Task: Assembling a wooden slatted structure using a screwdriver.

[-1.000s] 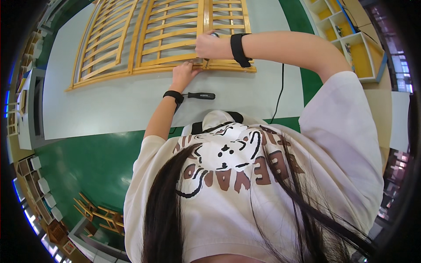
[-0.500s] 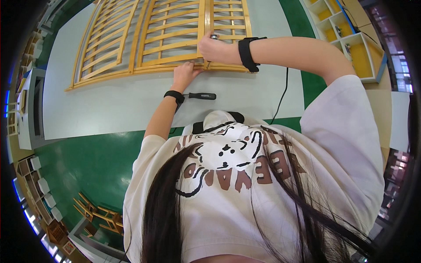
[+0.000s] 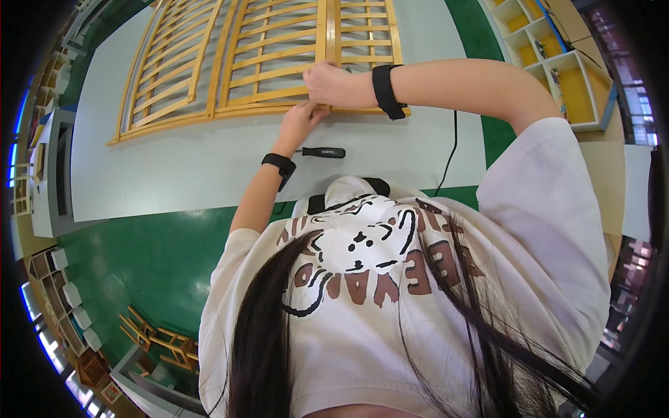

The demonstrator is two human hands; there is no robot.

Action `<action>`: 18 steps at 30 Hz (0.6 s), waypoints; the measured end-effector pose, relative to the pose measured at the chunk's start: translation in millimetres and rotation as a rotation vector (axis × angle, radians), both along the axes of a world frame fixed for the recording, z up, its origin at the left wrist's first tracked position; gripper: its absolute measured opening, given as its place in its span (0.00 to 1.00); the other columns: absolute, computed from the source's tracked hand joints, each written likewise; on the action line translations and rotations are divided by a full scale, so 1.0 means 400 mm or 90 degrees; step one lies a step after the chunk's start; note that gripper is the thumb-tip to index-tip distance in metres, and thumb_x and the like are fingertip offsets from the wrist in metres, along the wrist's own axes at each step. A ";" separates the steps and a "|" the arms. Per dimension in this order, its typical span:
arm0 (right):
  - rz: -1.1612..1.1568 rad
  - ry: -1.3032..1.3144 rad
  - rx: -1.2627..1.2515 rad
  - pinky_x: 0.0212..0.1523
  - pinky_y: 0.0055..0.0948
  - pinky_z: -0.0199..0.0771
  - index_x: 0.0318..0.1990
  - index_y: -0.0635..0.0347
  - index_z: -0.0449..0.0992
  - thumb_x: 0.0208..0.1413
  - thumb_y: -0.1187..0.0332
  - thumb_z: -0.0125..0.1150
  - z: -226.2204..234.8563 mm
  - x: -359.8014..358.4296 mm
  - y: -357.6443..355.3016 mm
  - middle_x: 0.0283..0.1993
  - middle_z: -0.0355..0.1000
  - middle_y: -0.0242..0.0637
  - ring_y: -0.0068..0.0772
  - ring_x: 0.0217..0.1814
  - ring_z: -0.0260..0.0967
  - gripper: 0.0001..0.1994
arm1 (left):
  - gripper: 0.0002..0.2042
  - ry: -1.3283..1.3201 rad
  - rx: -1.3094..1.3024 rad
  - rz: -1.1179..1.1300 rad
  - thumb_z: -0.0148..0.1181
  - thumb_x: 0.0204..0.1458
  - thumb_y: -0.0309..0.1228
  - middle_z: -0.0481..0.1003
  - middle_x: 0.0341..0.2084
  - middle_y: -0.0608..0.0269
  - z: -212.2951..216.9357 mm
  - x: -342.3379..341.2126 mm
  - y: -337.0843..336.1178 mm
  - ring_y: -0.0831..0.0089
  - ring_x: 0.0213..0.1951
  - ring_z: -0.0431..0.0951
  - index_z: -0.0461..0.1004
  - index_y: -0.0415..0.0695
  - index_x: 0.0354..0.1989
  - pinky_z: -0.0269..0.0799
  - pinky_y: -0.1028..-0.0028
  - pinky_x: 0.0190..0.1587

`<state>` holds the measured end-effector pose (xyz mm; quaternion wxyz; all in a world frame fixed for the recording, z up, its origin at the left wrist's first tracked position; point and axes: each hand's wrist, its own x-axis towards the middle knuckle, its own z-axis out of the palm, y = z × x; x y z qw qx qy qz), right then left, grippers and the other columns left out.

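A slatted light-wood frame [image 3: 272, 70] lies on a white table. At its near rail [image 3: 174, 122], my left hand [image 3: 300, 127] is closed, fingers over the rail's edge and thumb on the near side. Just above and to the right, my right hand [image 3: 333, 85] is curled closed over the joint of the rail and an upright bar [image 3: 332, 35]. A small dark end beside its knuckles looks like the handle of a screwdriver [image 3: 350, 69]; the fist hides the tip. Another screwdriver with a black handle [image 3: 324, 152] lies on the table beside my left wrist.
The white table [image 3: 390, 150] ends near my body. A black cable [image 3: 451, 150] crosses its right part. Shelving with yellow compartments [image 3: 575, 83] stands at the right. Wooden chairs [image 3: 171, 345] are on the green floor [image 3: 139, 265] at lower left.
My right hand has come down and left, closer to my left hand, and the tool's upright handle end is now mostly hidden. My left hand has shifted slightly right.
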<state>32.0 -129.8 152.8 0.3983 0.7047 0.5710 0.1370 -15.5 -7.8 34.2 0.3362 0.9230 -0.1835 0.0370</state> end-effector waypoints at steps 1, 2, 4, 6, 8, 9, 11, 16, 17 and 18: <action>0.024 0.036 -0.003 0.20 0.40 0.68 0.23 0.54 0.75 0.36 0.64 0.56 0.003 0.005 0.000 0.26 0.68 0.38 0.35 0.27 0.67 0.07 | 0.11 0.003 -0.075 0.005 0.57 0.41 0.34 0.70 0.22 0.54 -0.003 0.001 -0.006 0.58 0.23 0.71 0.71 0.42 0.30 0.66 0.66 0.25; 0.047 0.072 -0.007 0.20 0.41 0.70 0.22 0.54 0.75 0.34 0.65 0.57 0.005 0.008 -0.002 0.24 0.68 0.38 0.36 0.25 0.68 0.06 | 0.09 0.006 -0.150 0.009 0.58 0.40 0.31 0.70 0.22 0.53 -0.005 0.003 -0.012 0.59 0.23 0.70 0.71 0.41 0.30 0.65 0.67 0.25; 0.067 0.063 0.034 0.20 0.43 0.70 0.21 0.54 0.75 0.34 0.65 0.57 0.023 0.005 -0.017 0.22 0.68 0.38 0.37 0.23 0.68 0.06 | 0.08 0.035 -0.175 0.005 0.58 0.40 0.28 0.70 0.22 0.53 -0.008 0.011 -0.025 0.59 0.23 0.70 0.71 0.40 0.30 0.65 0.69 0.25; 0.083 0.054 0.075 0.21 0.44 0.71 0.20 0.54 0.75 0.33 0.64 0.57 0.030 -0.005 -0.023 0.21 0.69 0.38 0.38 0.21 0.68 0.06 | 0.08 0.063 -0.198 -0.002 0.58 0.39 0.25 0.69 0.22 0.52 -0.016 0.019 -0.037 0.60 0.22 0.69 0.72 0.38 0.29 0.65 0.70 0.26; -0.019 0.043 0.016 0.22 0.46 0.71 0.19 0.54 0.75 0.32 0.64 0.57 0.029 -0.017 -0.022 0.17 0.69 0.37 0.38 0.21 0.69 0.06 | 0.07 0.074 -0.240 0.021 0.57 0.38 0.23 0.69 0.21 0.51 -0.029 0.026 -0.048 0.60 0.22 0.69 0.71 0.36 0.27 0.64 0.71 0.25; -0.022 0.043 0.016 0.22 0.46 0.71 0.19 0.54 0.75 0.32 0.64 0.57 0.031 -0.023 -0.022 0.17 0.69 0.37 0.38 0.21 0.69 0.06 | 0.07 0.074 -0.239 0.018 0.57 0.38 0.23 0.69 0.21 0.51 -0.025 0.026 -0.053 0.60 0.22 0.69 0.71 0.36 0.27 0.64 0.71 0.25; -0.118 0.114 -0.006 0.23 0.47 0.71 0.19 0.54 0.75 0.32 0.64 0.57 0.036 -0.032 -0.022 0.17 0.69 0.37 0.38 0.22 0.70 0.06 | 0.06 0.060 -0.264 0.026 0.57 0.37 0.24 0.69 0.21 0.51 -0.016 0.027 -0.059 0.60 0.22 0.69 0.72 0.37 0.26 0.64 0.71 0.26; -0.006 0.045 -0.068 0.28 0.46 0.72 0.21 0.54 0.76 0.35 0.64 0.56 0.040 -0.027 -0.034 0.16 0.69 0.37 0.38 0.23 0.70 0.06 | 0.07 0.027 -0.166 0.001 0.57 0.37 0.25 0.68 0.21 0.53 -0.024 0.029 -0.045 0.58 0.24 0.69 0.72 0.39 0.27 0.65 0.68 0.26; 0.016 0.018 -0.111 0.29 0.46 0.72 0.21 0.54 0.76 0.37 0.63 0.55 0.046 -0.026 -0.036 0.18 0.70 0.37 0.38 0.23 0.70 0.07 | 0.07 0.001 -0.131 -0.008 0.57 0.38 0.26 0.68 0.21 0.54 -0.031 0.028 -0.038 0.57 0.24 0.69 0.72 0.39 0.28 0.65 0.67 0.27; 0.017 0.019 -0.111 0.29 0.46 0.72 0.21 0.54 0.76 0.37 0.63 0.55 0.052 -0.025 -0.037 0.18 0.70 0.37 0.38 0.23 0.70 0.07 | 0.07 0.002 -0.131 -0.007 0.57 0.38 0.26 0.68 0.21 0.54 -0.042 0.028 -0.029 0.57 0.24 0.69 0.72 0.39 0.28 0.65 0.67 0.27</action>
